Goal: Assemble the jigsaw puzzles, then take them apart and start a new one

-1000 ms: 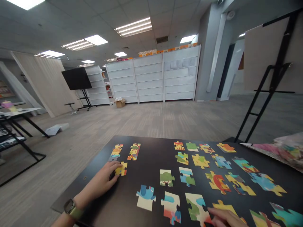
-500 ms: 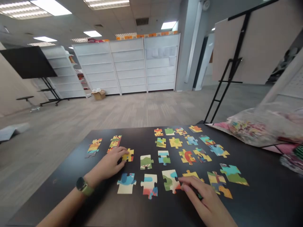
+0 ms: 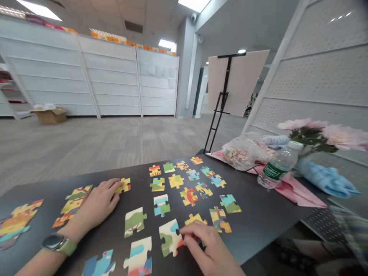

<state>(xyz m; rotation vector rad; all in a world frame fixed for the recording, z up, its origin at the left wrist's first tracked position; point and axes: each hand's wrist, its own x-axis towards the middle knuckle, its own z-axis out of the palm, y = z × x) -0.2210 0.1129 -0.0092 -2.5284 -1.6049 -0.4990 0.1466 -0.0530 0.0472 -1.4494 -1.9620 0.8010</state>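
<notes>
My left hand (image 3: 94, 203) lies on the black table (image 3: 258, 218), its fingertips on a small yellow puzzle piece (image 3: 124, 185). A smartwatch with a green strap (image 3: 56, 243) sits on that wrist. My right hand (image 3: 204, 243) rests at the near edge, fingertips against a cream and green puzzle piece (image 3: 170, 237). A yellow piece (image 3: 195, 219) lies just beyond those fingers, partly hidden by them. Several other colourful puzzle pieces (image 3: 189, 196) lie spread in loose rows. Joined strips of pieces (image 3: 75, 203) lie to the left of my left hand.
At the table's far right are a plastic bag of puzzle pieces (image 3: 244, 151), a water bottle (image 3: 277, 165), pink paper (image 3: 299, 195) and a blue cloth (image 3: 324, 178). Pink flowers (image 3: 324, 130) stand before a pegboard panel (image 3: 324, 76).
The view has swung to the right, bringing the flowers, bottle and pegboard in. Both hands stay at the same pieces, and the bag now appears farther back on the table.
</notes>
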